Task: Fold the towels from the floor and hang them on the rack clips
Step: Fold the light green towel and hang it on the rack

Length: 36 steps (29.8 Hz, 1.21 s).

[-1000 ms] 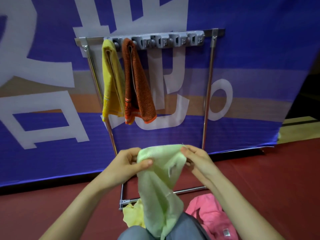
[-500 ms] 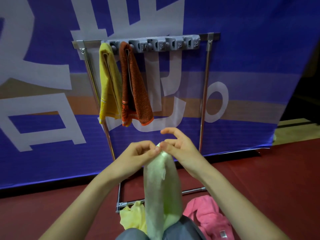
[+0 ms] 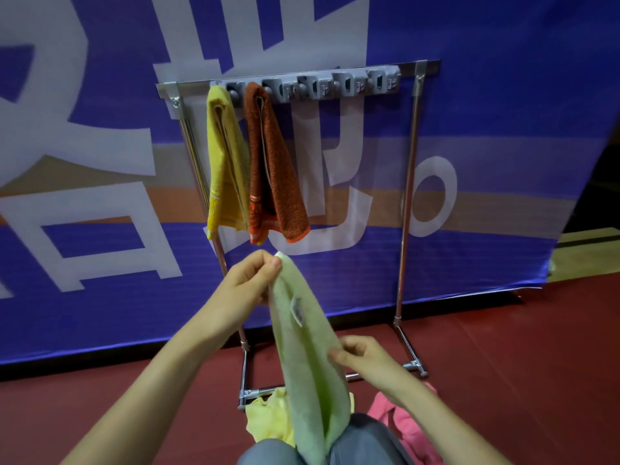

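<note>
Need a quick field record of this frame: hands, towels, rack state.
left hand: pinches top of green towel, held up below the hung towels
right hand: pinches green towel's edge lower down
green towel: folded narrow, hangs to the lap, not yet clipped
rack: upright
clips: leftmost two hold yellow towel and orange towel; those to the right empty
floor: pale yellow towel and pink towel lie crumpled by rack base
</note>
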### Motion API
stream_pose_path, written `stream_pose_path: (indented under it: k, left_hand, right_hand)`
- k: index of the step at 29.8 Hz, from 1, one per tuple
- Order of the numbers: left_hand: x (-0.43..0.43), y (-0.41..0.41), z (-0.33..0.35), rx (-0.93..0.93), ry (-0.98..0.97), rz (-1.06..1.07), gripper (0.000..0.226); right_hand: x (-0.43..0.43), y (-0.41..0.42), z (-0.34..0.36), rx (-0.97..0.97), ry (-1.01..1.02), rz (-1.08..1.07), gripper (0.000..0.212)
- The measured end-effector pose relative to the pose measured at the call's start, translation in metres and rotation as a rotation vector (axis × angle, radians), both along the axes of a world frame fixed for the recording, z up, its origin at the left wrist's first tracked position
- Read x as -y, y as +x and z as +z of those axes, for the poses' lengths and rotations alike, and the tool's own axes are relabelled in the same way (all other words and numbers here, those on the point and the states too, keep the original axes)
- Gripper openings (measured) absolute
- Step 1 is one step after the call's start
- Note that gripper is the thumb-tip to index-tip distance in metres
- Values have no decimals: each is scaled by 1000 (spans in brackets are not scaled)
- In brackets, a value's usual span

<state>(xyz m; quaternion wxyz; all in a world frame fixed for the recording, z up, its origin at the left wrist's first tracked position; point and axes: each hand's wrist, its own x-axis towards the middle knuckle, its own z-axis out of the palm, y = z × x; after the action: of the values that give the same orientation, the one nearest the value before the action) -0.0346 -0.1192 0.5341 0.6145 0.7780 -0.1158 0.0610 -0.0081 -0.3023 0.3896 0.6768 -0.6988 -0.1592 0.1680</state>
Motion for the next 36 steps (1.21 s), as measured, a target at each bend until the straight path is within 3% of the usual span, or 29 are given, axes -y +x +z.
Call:
stream_pose_path:
  k: [5, 8, 14, 19, 24, 26, 29, 36]
  left_hand:
    - [-25, 8, 10, 80, -34, 146, 28]
    - [-41, 13, 17, 123, -61, 221, 28]
    - [-70, 17, 15, 144, -66, 352, 27]
    - [-71, 13, -37, 2, 28, 374, 22]
    - [-31, 15, -85, -141, -144, 324, 18]
    - [-11, 14, -92, -126, -194, 303, 18]
    - [19, 6, -98, -68, -225, 243, 21]
    - [38, -6, -114, -19, -199, 222, 11]
  right_hand:
    - [10, 9, -16, 25, -113, -43, 44]
    - [19, 15, -20, 9, -191, -4, 25]
    - [26, 32, -10, 69, -259, -181, 39]
    - [24, 48, 25, 82, -238, -288, 36]
    - [10, 46, 55, 18, -95, -293, 7]
    - [3, 43, 59, 8, -88, -290, 18]
    - [-12, 38, 61, -3, -75, -263, 10]
    - [-22, 24, 65, -207, 27, -175, 21]
